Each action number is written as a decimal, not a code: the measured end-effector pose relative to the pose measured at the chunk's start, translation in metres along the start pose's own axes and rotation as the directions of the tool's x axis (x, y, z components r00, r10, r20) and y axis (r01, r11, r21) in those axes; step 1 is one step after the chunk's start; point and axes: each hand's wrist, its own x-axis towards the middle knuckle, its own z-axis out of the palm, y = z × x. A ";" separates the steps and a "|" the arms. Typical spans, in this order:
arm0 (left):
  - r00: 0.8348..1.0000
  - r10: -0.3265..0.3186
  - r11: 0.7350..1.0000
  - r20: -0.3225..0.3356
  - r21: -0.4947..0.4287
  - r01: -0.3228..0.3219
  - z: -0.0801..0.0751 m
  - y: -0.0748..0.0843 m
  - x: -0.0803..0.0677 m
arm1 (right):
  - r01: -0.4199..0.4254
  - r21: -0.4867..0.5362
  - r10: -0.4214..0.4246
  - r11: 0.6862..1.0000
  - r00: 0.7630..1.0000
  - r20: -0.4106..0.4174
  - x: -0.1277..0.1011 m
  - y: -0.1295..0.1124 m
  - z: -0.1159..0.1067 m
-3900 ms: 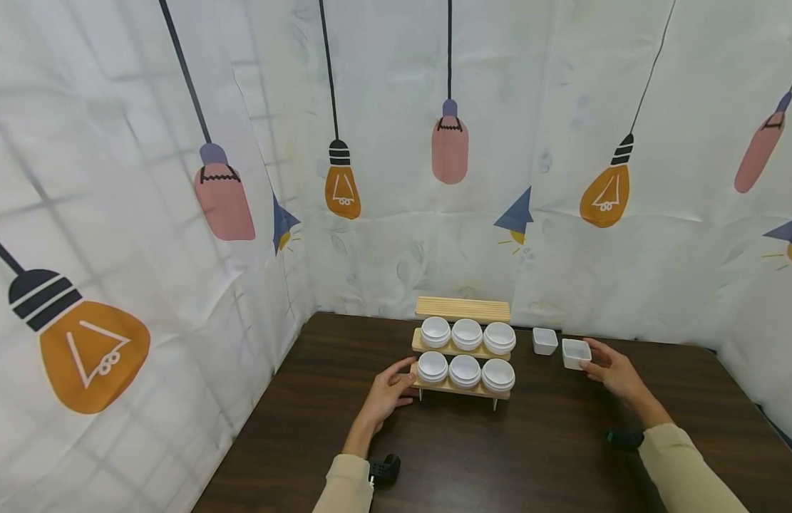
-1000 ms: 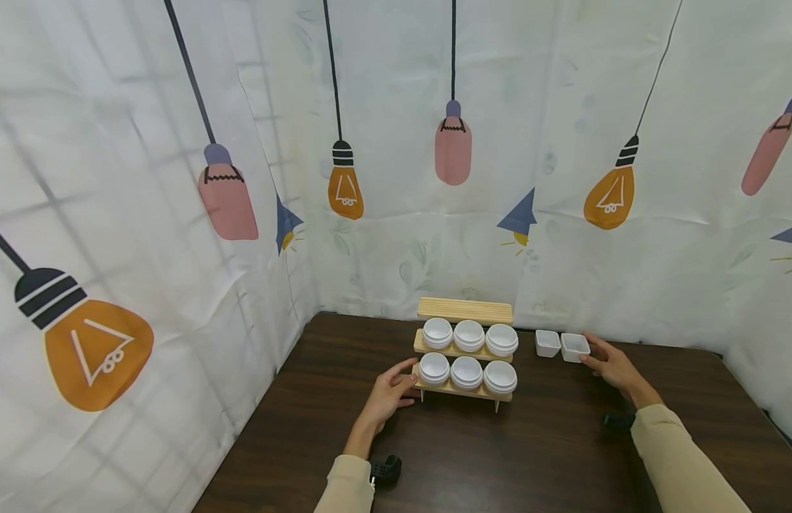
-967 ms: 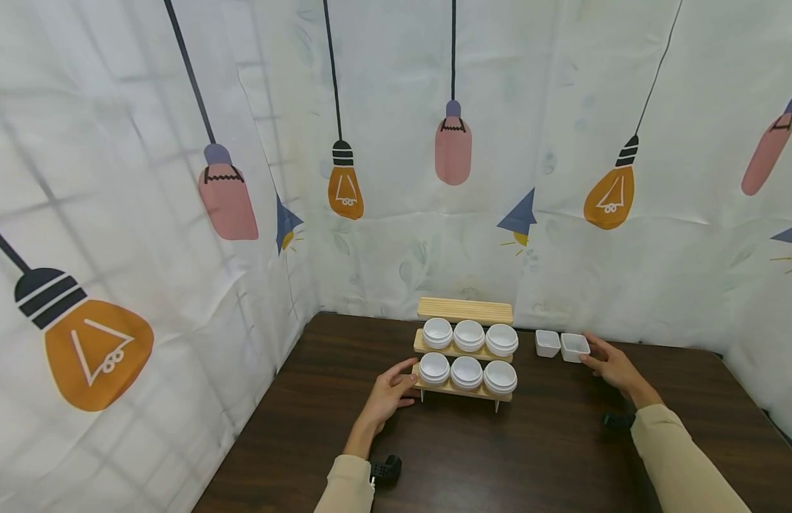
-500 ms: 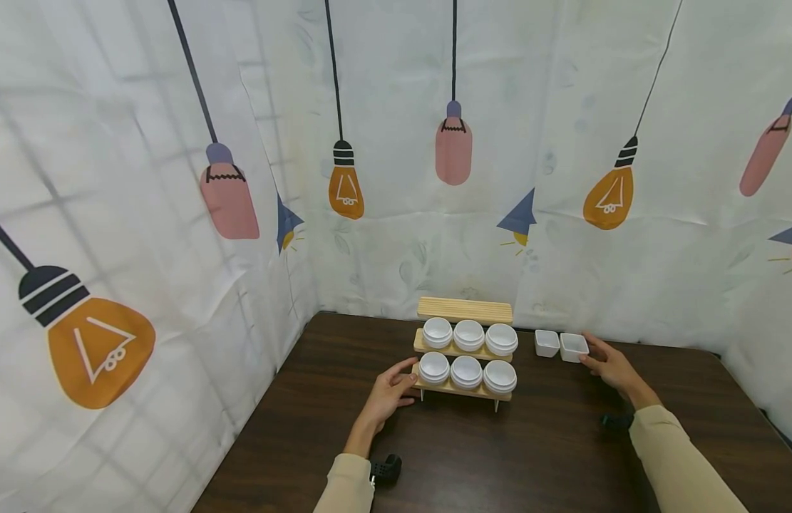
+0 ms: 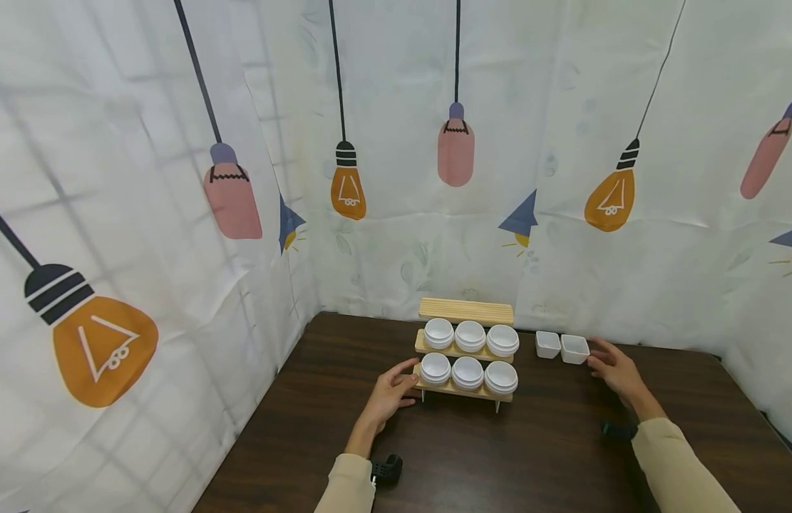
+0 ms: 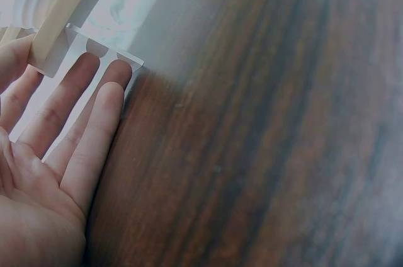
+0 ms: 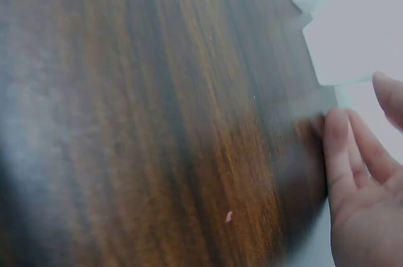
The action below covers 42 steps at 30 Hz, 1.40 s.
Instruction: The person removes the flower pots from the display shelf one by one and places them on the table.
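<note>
Below centre of the frame we see a three-tiered wooden rack point(image 5: 466, 311) on a dark brown tabletop point(image 5: 498, 456), its two lower tiers carrying six round white bowls point(image 5: 468, 373), three per row. At its left, the left hand point(image 5: 384, 396) has its grip on the front tier's end, thumb and index finger pinching the wood. Right of the rack, two small square white dishes point(image 5: 574, 349) stand side by side. The right hand's point(image 5: 619, 373) grip is loose, fingers extended at the right-hand dish; we cannot tell whether they touch. White cloth point(image 5: 396, 249) with printed lamps fills the upper frame.
</note>
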 end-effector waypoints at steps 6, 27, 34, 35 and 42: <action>1.000 0.003 1.000 0.001 -0.002 -0.003 0.000 0.000 0.000 | -0.029 0.054 0.036 0.998 0.991 -0.126 -0.014 -0.004 0.002; 1.000 0.002 1.000 0.001 -0.007 -0.002 0.000 0.000 0.000 | 0.159 0.173 -0.120 0.972 0.969 -0.217 -0.054 -0.055 0.027; 1.000 0.007 1.000 -0.002 -0.001 -0.007 0.001 -0.001 0.000 | 0.198 0.211 -0.158 0.957 0.969 -0.191 -0.059 -0.074 0.043; 1.000 0.009 1.000 -0.001 -0.003 -0.009 0.001 -0.001 0.000 | 0.197 0.212 -0.158 0.957 0.969 -0.190 -0.059 -0.077 0.045; 1.000 0.015 1.000 0.008 -0.014 -0.015 0.000 -0.002 0.000 | 0.189 0.216 -0.150 0.958 0.971 -0.185 -0.061 -0.093 0.062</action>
